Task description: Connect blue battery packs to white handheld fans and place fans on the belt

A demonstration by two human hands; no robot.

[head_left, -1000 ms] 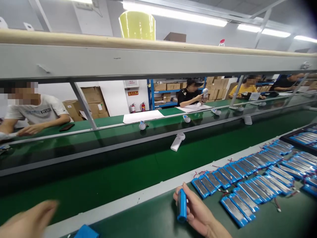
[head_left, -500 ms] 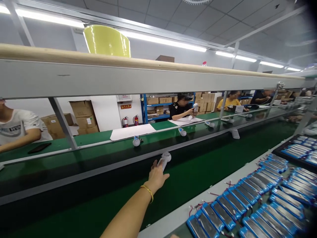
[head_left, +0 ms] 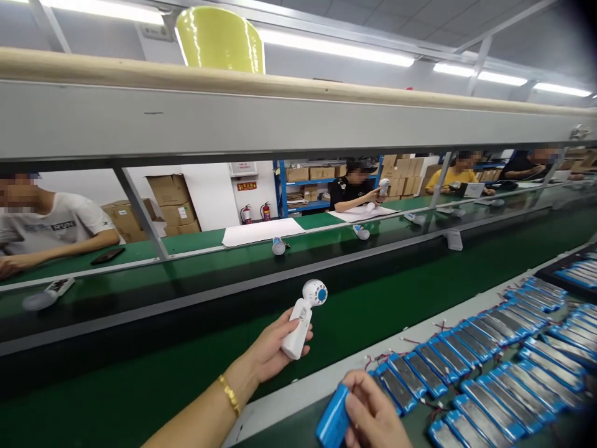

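Above the green belt, my left hand [head_left: 275, 348] is closed round the white handle of a small device [head_left: 298, 326]. The device has a round head with a blue centre, pointing up. Lower right, my right hand [head_left: 370, 410] grips a blue battery pack [head_left: 333, 415] between thumb and fingers. Just right of it, rows of silver-and-blue battery packs [head_left: 433, 373] with red and black wires lie on the near bench.
Beyond the near belt [head_left: 382, 298], similar white devices [head_left: 361, 232] sit on a dark belt. A grey shelf beam [head_left: 280, 124] crosses overhead, with slanted posts below. Several people sit at the far green table [head_left: 191, 239].
My left hand has turned over and drawn back, now holding the white device upright. My right hand has come into view with a blue battery pack. The view has shifted.
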